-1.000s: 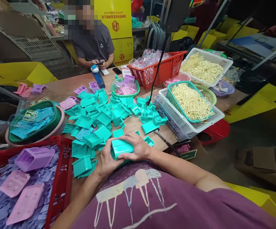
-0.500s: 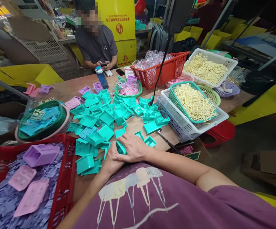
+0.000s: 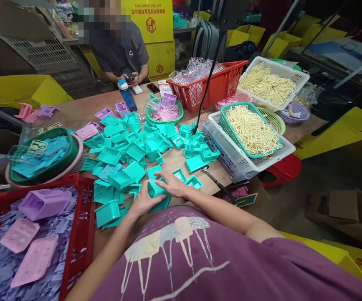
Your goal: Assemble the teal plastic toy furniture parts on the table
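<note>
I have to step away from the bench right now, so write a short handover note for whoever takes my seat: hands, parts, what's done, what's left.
Left hand: gripping the left side of a teal moulded plastic box piece at the near table edge.
Right hand: pressing on the same piece from the top right.
Parts: loose teal plastic parts spread across the wooden table; purple plastic pieces fill the red crate on the left; cream plastic frames sit in the teal basket on the right.
Done: cannot tell how many are finished.
Left: the held piece is in hand; the teal pile looks unworked.

teal box point(image 3: 156, 193), red crate point(image 3: 83, 217)
</note>
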The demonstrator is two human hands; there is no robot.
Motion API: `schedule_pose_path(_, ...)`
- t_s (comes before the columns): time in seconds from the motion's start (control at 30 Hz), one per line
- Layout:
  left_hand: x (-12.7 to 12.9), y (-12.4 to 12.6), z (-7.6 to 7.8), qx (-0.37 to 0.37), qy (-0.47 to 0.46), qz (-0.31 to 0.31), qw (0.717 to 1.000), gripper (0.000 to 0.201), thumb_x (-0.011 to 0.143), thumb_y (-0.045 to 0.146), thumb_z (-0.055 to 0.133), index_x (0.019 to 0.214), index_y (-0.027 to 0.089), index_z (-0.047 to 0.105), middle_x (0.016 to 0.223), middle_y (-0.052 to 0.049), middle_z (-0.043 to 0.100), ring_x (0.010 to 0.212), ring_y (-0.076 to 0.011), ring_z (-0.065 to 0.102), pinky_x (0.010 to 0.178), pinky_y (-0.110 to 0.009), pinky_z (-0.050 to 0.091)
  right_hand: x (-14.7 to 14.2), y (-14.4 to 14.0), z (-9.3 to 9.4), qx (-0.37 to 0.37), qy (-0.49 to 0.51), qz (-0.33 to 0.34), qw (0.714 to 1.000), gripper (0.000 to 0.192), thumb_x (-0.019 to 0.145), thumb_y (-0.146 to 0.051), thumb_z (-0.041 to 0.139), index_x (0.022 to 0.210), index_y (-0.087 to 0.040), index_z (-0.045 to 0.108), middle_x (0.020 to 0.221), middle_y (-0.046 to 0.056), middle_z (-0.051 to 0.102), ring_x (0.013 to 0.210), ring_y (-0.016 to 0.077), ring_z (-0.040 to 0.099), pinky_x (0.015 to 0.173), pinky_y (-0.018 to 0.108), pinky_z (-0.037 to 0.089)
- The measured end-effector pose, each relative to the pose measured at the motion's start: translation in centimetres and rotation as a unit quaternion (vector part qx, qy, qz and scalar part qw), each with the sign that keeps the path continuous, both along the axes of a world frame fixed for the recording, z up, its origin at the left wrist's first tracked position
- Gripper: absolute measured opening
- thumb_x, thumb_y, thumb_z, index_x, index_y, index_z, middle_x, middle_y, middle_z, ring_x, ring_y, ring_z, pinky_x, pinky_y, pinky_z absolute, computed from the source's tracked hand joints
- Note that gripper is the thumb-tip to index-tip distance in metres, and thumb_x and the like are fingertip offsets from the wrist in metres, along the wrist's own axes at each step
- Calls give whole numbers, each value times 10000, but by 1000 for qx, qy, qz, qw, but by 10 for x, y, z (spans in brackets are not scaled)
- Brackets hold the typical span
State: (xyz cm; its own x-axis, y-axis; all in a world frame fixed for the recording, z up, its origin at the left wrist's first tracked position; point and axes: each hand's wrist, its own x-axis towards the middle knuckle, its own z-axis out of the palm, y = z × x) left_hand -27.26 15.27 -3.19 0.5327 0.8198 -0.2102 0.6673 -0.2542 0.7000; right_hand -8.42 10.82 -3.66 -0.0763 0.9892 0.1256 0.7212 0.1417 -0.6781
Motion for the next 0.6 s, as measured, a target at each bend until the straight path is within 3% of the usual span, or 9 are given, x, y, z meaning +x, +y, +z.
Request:
schedule_pose_path(0.07, -8, 3, -25, 64, 1, 27, 998, 651, 723, 544, 732, 1201, 190, 466, 1118, -106, 597, 1065, -306, 619, 858, -415, 528, 29, -19, -35, -29, -14, -145, 989, 395, 949, -418, 610, 1288, -218, 574, 1264, 73, 610, 1199, 210, 534, 1054, 323, 408)
schedule_pose_path(0.13, -14, -1, -50, 176, 12, 25, 984, 713, 722, 518, 758, 1255, 148, 462, 1205, -170, 540, 1170, -350, 552, 957, -471, 494, 66, -47, -69, -59, -29, -257, 964, 472, 960, -400, 547, 1303, -76, 538, 1270, 214, 554, 1238, 333, 480, 1080, 502, 364)
schedule_pose_path(0.17, -16, -4, -63, 224, 26, 9, 974, 747, 720, 487, 774, 1292, 126, 456, 1251, -200, 506, 1209, -373, 516, 991, -499, 471, 84, -62, -83, -78, -34, -304, 949, 513, 962, -419, 512, 1309, -41, 519, 1259, 256, 531, 1236, 385, 463, 1054, 585, 353)
schedule_pose_path(0.23, -18, -14, -85, 270, 77, -47, 959, 723, 751, 387, 770, 1347, 118, 463, 1295, -225, 482, 1207, -401, 505, 984, -539, 462, 113, -89, -107, -112, -40, -376, 919, 546, 960, -473, 468, 1336, -78, 499, 1240, 241, 525, 1231, 407, 453, 1019, 627, 364)
schedule_pose_path(0.3, -18, -25, -101, 283, 113, -101, 947, 588, 815, 259, 696, 1358, 151, 501, 1300, -218, 504, 1182, -401, 530, 950, -542, 475, 127, -105, -123, -131, -36, -381, 914, 546, 950, -509, 469, 1349, -138, 503, 1237, 200, 538, 1219, 386, 470, 1016, 598, 390)
schedule_pose_path(0.4, -16, -40, -114, 293, 101, -158, 937, 493, 863, 157, 597, 1353, 161, 540, 1344, -218, 510, 1153, -373, 570, 926, -495, 498, 119, -104, -136, -136, -25, -342, 929, 509, 944, -528, 486, 1312, -181, 548, 1230, 161, 562, 1185, 347, 506, 1026, 530, 419)
schedule_pose_path(0.5, -15, -47, -112, 303, 68, -172, 935, 511, 887, 215, 600, 1389, 163, 523, 1402, -214, 480, 1139, -351, 582, 950, -488, 494, 94, -77, -142, -126, -18, -333, 934, 478, 1001, -478, 386, 1309, -147, 542, 1196, 167, 579, 1176, 313, 525, 1038, 476, 429)
schedule_pose_path(0.6, -15, -41, -105, 319, 81, -158, 931, 600, 884, 342, 633, 1443, 180, 489, 1475, -212, 416, 1296, -417, 455, 1047, -564, 409, 77, -44, -141, -115, -5, -319, 941, 515, 1039, -449, 311, 1421, -124, 428, 1227, 166, 581, 1150, 256, 562, 996, 391, 473)
